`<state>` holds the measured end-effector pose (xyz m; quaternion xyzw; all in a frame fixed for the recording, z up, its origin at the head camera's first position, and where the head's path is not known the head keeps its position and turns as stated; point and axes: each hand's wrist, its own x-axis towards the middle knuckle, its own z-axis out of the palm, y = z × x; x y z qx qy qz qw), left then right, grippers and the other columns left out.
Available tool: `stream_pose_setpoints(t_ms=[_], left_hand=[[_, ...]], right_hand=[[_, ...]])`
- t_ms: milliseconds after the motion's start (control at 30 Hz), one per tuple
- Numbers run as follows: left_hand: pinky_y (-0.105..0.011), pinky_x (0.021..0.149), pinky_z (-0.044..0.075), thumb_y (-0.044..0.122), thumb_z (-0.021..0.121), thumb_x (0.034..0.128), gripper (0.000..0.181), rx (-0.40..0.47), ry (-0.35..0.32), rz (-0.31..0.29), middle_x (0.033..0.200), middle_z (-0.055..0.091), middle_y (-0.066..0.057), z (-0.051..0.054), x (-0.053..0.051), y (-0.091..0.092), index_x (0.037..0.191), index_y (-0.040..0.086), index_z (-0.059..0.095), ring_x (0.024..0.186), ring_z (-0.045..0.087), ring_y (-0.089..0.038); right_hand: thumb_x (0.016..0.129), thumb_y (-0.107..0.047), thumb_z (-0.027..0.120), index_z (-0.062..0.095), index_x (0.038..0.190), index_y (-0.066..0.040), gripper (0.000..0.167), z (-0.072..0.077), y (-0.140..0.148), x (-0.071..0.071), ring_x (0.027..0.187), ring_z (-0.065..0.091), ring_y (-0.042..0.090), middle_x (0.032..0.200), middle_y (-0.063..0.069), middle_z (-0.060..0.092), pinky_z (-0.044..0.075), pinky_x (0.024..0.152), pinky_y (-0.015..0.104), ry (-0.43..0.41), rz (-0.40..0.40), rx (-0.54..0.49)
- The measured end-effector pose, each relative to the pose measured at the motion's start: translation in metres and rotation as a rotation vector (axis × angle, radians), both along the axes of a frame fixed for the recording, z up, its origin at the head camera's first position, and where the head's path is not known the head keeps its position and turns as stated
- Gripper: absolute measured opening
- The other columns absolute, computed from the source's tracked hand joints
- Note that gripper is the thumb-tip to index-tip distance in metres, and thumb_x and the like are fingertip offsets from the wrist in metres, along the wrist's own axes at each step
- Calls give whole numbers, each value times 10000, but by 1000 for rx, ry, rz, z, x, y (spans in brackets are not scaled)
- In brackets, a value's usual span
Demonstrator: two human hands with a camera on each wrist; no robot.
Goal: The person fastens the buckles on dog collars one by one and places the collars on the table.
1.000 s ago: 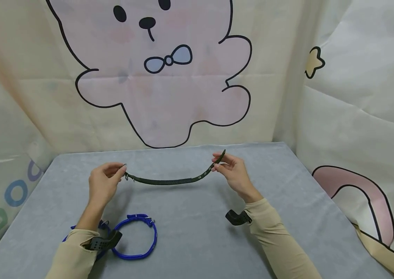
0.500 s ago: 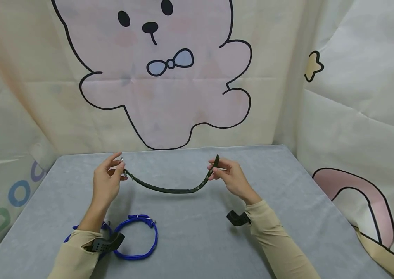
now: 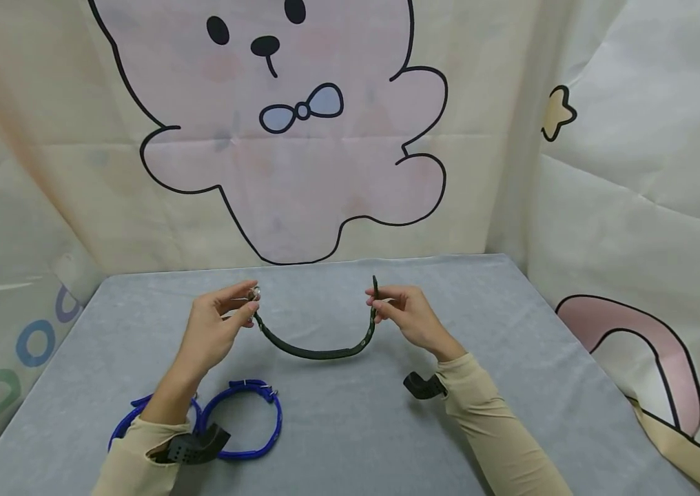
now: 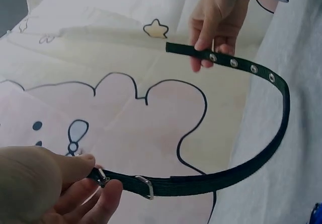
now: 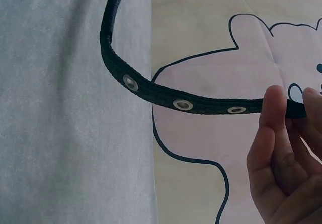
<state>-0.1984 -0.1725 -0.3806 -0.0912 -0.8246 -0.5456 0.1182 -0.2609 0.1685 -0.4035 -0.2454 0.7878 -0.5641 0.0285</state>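
A dark green collar (image 3: 319, 355) hangs in a U above the table, held at both ends. My left hand (image 3: 216, 327) pinches its buckle end; the metal buckle (image 4: 102, 177) shows between thumb and fingers in the left wrist view, with a D-ring (image 4: 146, 187) beside it. The free end, with several metal eyelets (image 5: 182, 104), is pinched by my right hand (image 3: 408, 317), and its tip sticks up past the fingers. Two blue collars (image 3: 278, 420), fastened into loops, lie on the table near my left forearm, which partly covers them.
A grey cloth covers the table (image 3: 350, 441). Behind it hangs a curtain (image 3: 474, 241) printed with a bear, and more printed cloth (image 3: 635, 227) closes off the right side. Each wrist wears a black camera mount (image 3: 424, 386).
My left hand has moved to the right, toward my right hand, which shifted slightly left. The green collar's ends are closer together and its sag is deeper.
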Motion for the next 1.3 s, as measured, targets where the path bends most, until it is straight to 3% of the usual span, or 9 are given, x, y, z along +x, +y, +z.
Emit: stream_pose_setpoints(t_ms=[200,333,433,633,800,933,1100,1200,1300], left_hand=[[-236,735,588,64,638,990,271,-69,18,-73,1180,733,-166,3,7,13,1256,57,691,966,708,-126],[-248,731,587,57,645,984,334,-83,0,-107,1195,734,-164,2,8,18,1317,62,660,1013,711,-249],[-257,725,587,71,662,975,405,-78,-36,-134,1203,726,-196,1,9,19,1378,55,618,955,719,-303],[-264,749,581,141,703,959,326,-106,-97,-159,1158,737,-173,3,11,20,1277,70,697,849,729,-190],[-299,663,571,161,695,967,239,-93,-107,-204,1112,761,-132,4,13,21,1196,98,725,859,688,-174],[-292,627,554,181,678,981,261,-78,-85,-225,1171,755,-114,4,15,23,1232,117,707,957,685,-203],[-262,705,550,198,687,975,314,-54,-38,-203,1195,754,-82,2,14,27,1281,126,690,1095,691,-155],[-259,676,552,165,698,964,308,-14,2,-207,1179,756,-105,-1,13,31,1265,103,697,1026,696,-77],[-262,664,560,138,707,955,292,16,37,-218,1162,759,-122,-6,10,35,1242,87,705,957,693,-27]], right_hand=[[1010,-64,603,670,1253,57,280,-1,1,1,755,669,133,1120,250,712,596,788,386,-11,50,32],[1011,-84,608,669,1266,45,292,-2,-2,2,751,671,177,1157,238,712,591,792,391,-8,103,65],[1006,-80,614,672,1267,42,293,-3,-5,4,785,688,230,1187,235,708,586,807,339,-2,148,85],[997,-36,611,647,1290,67,313,-1,-12,10,852,697,382,1246,248,687,580,822,326,-4,257,132],[994,-27,610,646,1295,56,315,3,-15,16,834,694,330,1225,224,694,568,782,301,-12,264,160],[995,-53,620,666,1279,31,299,6,-17,19,782,684,224,1127,204,718,553,740,276,12,261,170],[989,-61,633,684,1261,5,284,7,-23,23,763,674,307,1095,177,722,506,702,244,-14,255,165],[984,-64,643,685,1261,14,291,4,-27,24,752,666,360,1051,214,720,469,663,228,-20,268,166],[979,-67,652,678,1272,26,308,-1,-30,24,728,662,331,981,258,709,443,629,216,-22,274,174]])
